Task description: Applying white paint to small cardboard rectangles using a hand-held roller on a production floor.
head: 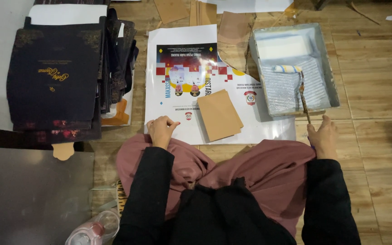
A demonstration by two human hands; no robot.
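Right grip (323, 136) on roller handle (305, 102) — wooden floor (377, 90).

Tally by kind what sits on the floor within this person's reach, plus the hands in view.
Brown card panel: 1
Printed poster sheet: 1
Paint tray: 1
Small roller in the tray: 1
Stack of dark printed covers: 1
Hands: 2, left hand, right hand
Total: 7

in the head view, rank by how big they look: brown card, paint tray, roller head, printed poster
1. printed poster
2. paint tray
3. brown card
4. roller head
All lie on the floor, so nearness hardly skews it.
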